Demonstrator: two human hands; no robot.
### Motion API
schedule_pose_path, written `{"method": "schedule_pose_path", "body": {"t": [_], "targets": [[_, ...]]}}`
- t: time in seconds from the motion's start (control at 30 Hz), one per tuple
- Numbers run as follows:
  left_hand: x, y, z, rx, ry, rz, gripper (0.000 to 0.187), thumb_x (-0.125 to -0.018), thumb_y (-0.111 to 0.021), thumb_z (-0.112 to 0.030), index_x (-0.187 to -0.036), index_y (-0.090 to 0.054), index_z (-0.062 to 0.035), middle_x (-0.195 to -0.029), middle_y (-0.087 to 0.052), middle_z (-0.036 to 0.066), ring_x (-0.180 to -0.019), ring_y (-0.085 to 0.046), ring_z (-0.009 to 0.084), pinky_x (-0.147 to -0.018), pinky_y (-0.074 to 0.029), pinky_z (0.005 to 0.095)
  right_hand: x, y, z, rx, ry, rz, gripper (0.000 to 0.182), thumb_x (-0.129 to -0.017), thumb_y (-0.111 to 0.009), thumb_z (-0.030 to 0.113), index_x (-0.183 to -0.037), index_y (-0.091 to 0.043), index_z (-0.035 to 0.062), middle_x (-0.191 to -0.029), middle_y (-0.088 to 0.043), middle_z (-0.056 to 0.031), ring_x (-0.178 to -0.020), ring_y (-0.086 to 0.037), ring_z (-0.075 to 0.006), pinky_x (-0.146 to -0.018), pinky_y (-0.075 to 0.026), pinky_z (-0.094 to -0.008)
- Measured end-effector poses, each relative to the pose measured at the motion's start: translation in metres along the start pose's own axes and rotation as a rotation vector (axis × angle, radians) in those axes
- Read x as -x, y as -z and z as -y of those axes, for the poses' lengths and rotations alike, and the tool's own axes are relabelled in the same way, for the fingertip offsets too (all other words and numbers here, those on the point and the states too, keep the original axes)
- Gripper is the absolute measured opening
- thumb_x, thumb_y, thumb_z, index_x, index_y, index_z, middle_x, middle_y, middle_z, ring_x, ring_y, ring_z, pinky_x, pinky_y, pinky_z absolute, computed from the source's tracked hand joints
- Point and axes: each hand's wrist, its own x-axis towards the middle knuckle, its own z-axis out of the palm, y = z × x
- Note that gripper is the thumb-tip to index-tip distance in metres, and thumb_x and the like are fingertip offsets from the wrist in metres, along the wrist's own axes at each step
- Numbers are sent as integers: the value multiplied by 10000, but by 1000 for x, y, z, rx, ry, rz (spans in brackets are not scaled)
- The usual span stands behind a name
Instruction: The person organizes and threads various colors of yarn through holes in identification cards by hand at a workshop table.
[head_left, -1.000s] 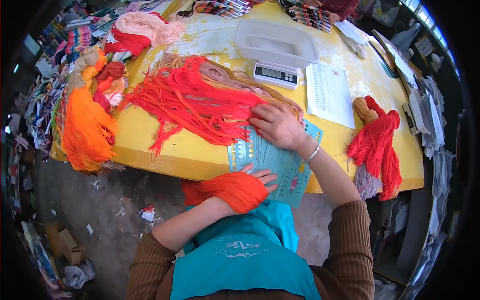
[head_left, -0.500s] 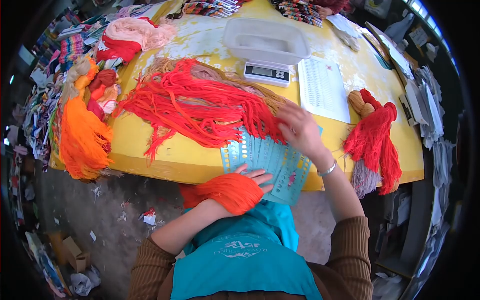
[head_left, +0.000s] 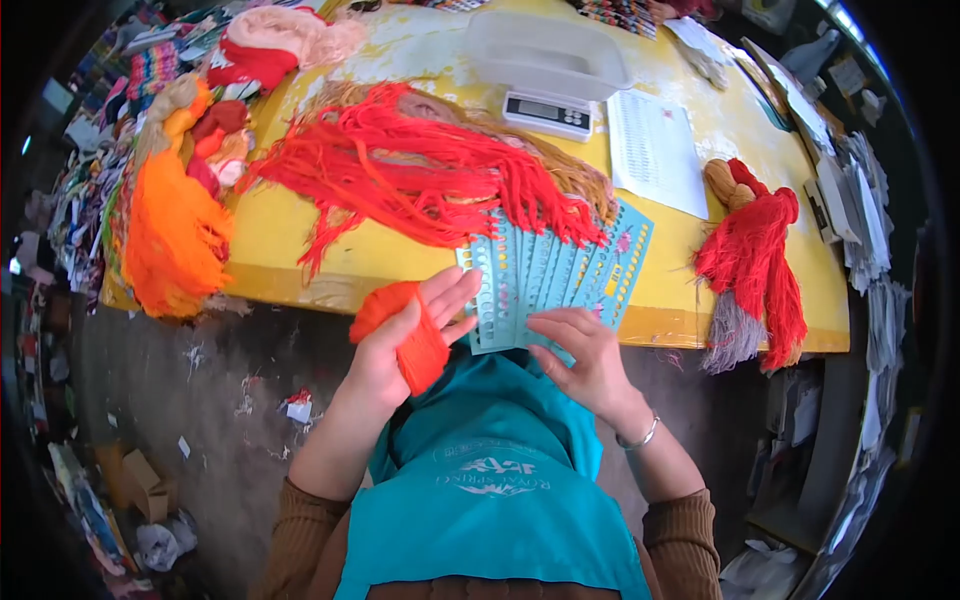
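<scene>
A skein of orange-red thread (head_left: 410, 338) is in my left hand (head_left: 395, 335), lying across the palm and under the thumb, with the fingers stretched out past it. My right hand (head_left: 580, 350) is empty, thumb apart from the loosely bent fingers, over the lower edge of the punched cards (head_left: 485, 300). These turquoise cards are fanned out, with rows of round holes along their sides, and overhang the table's front edge. A spread bundle of red threads (head_left: 420, 170) lies with its cut ends over the cards' upper part. Tan threads (head_left: 560, 165) show behind the red ones.
Behind the threads stands a digital scale (head_left: 545, 115) carrying a clear plastic tub (head_left: 545, 55). A printed sheet (head_left: 655, 150) lies right of it. Red skeins (head_left: 755, 240) hang over the yellow table's (head_left: 680, 325) right front edge, orange skeins (head_left: 175, 235) over the left.
My left hand has risen off the cards and turned, the skein now across its palm. My right hand has come down from the red threads to the cards' lower edge.
</scene>
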Motion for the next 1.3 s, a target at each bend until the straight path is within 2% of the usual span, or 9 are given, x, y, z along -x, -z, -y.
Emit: {"method": "schedule_pose_path", "body": {"t": [0.03, 0.13, 0.3, 0.37, 0.43, 0.47, 0.57, 1.03, 1.3], "targets": [[1, -6, -2, 116, 2, -11, 576, -984, -454, -378, -1436, -370, -32, -1520, -327, 156, -1430, -267, 252, -1135, -243, 444, -2, -8, 16, -166, -125, 1, 219, -814, -704, 69, -1026, -671, 22, -908, -684, -101, -800, -662, -230, -683, -535, -298], [5, -15, 0, 128, 35, -42, 578, -978, -440, -401, -1430, -390, -44, -1537, -278, 182, -1435, -243, 288, -1149, -230, 458, -23, -32, 55, -645, -436, 4, 178, -862, -674, 55, -1033, -662, 7, -875, -676, -27, -724, -579, -61, -613, -477, -221], [9, -22, 5, 22, 31, -7, 685, -974, -429, -422, -1408, -341, 100, -1508, -331, 180, -1369, -348, 272, -1137, -259, 419, -30, -67, 55, -965, -528, 14, 120, -867, -665, 38, -980, -656, 2, -818, -641, -2, -651, -526, -47, -583, -439, -192], [10, -19, 5, 49, 63, 0, 675, -975, -427, -418, -1399, -354, 102, -1493, -352, 186, -1350, -374, 273, -1128, -276, 418, -25, -69, 53, -1035, -562, -45, 95, -885, -626, 22, -977, -645, 6, -843, -652, -25, -675, -571, -68, -562, -432, -197], [9, -15, 6, 75, 98, 14, 666, -977, -426, -414, -1390, -366, 104, -1478, -372, 193, -1331, -400, 274, -1118, -292, 416, -23, -60, 51, -1284, -748, -146, 70, -898, -579, 17, -934, -640, 16, -822, -664, -55, -592, -570, -95, -471, -378, -200], [8, -12, 9, 72, 88, 7, 638, -980, -432, -392, -1384, -378, 98, -1463, -387, 202, -1320, -414, 275, -1108, -307, 417, -25, -60, 49, -1417, -738, -233, 73, -915, -550, 38, -908, -622, 38, -797, -672, -88, -523, -562, -114, -413, -328, -197], [5, -13, 14, 92, 71, 1, 576, -985, -447, -333, -1380, -397, 84, -1439, -417, 197, -1306, -428, 252, -1093, -322, 396, -20, -53, 47, -1515, -753, -246, 71, -930, -536, 56, -927, -607, 52, -791, -677, -101, -501, -550, -109, -403, -328, -192], [1, -23, 19, 68, 101, -84, 521, -957, -506, -245, -1376, -425, 52, -1422, -450, 128, -1301, -420, 222, -1049, -354, 388, -18, -55, 40, -1310, -727, -217, 97, -936, -589, 86, -1006, -596, 19, -739, -622, -24, -492, -481, -51, -471, -419, -187], [-4, -18, 31, -37, 86, -82, 591, -934, -507, -260, -1387, -371, 94, -1467, -379, 190, -1360, -363, 274, -1132, -265, 393, -18, -57, 42, -1235, -723, -197, 105, -905, -639, 59, -988, -643, -5, -783, -629, 6, -679, -551, -43, -617, -460, -202]]}}
